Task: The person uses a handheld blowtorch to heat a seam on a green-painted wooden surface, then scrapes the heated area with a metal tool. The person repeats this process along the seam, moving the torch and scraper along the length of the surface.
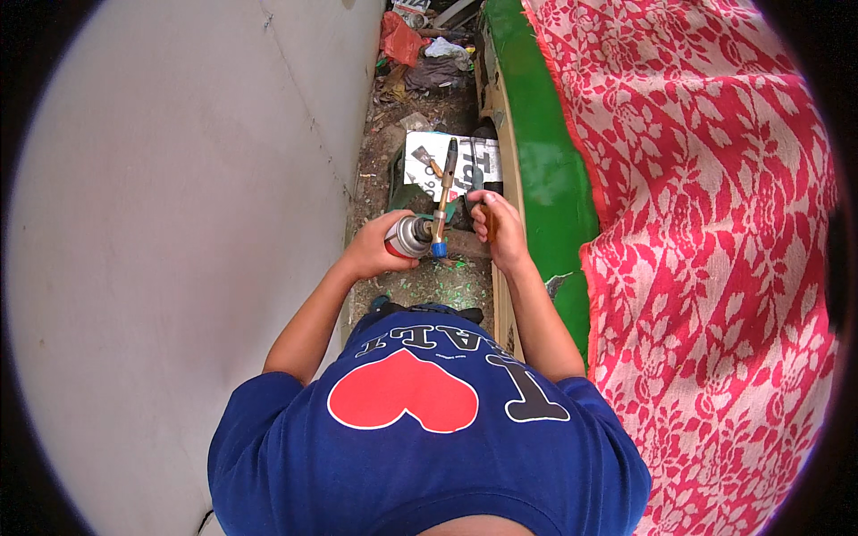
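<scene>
Blue shirt (545,464), gas torch (441,214) between both hands (375,246) (508,237)

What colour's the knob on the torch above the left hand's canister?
Blue; the knob shows best in the head view.

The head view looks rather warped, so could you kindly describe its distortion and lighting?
Head view: black fisheye corners, green panel bowed along its edge; soft light, faint shading on the wall; left hand and right hand fairly sharp.
</scene>
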`<state>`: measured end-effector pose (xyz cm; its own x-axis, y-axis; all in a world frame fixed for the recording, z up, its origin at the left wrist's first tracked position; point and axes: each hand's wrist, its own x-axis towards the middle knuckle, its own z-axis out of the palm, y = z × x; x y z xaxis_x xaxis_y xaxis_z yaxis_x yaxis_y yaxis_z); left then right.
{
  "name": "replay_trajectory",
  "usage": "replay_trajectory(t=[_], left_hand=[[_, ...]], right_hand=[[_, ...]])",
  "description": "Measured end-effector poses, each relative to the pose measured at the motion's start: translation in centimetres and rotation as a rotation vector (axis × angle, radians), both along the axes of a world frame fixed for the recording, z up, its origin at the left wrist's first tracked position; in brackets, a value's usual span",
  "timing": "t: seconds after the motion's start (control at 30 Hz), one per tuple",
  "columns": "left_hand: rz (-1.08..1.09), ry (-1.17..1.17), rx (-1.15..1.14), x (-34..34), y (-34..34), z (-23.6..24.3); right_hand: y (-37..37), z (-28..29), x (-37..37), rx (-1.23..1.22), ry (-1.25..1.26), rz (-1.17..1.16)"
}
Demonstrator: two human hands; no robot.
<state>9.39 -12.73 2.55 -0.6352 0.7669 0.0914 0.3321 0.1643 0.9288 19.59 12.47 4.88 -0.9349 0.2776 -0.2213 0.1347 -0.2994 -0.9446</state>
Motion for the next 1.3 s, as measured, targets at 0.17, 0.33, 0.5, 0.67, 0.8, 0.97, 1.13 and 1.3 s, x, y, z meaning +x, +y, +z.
replay_trajectory(t=[0.17, 0.33, 0.5, 0.67, 0.8, 0.97, 1.13, 1.3], left_hand=[[0.220, 0.171, -0.078, 0.2, 0.2, 0.4], [0.257, 0.200, -0.103, 0.4, 0.4, 0.2], [0.293, 0.212, -0.126, 0.8, 0.3, 0.6], [0.314, 0.244, -0.155, 1.3, 0.2, 0.2], [0.327, 0.234, -0.184, 1.7, 0.1, 0.2], [0.328, 0.244, -0.218, 1.8, -0.1, 0.0], [0.332, 0.226, -0.221, 2.0, -0.6, -0.5], [0.351, 0.212, -0.242, 2.0, -0.9, -0.6]], right_hand=[[-3.5, 3.4, 0.2, 0.552, -0.160, 0.155], [-3.1, 1.9, -0.1, 0.259, -0.205, 0.242], [-3.5, 2.2, 0.1, 0.082, -0.226, 0.288], [-3.4, 1.3, 0.3, -0.128, -0.209, 0.301], [-3.4, 0.6, 0.5, -0.232, -0.227, 0.325], [-3.6, 0.1, 0.7, -0.288, -0.222, 0.341], [-4.1, -1.3, 0.8, -0.230, -0.195, 0.299], [-4.9, -1.7, 0.6, -0.147, -0.185, 0.239]])
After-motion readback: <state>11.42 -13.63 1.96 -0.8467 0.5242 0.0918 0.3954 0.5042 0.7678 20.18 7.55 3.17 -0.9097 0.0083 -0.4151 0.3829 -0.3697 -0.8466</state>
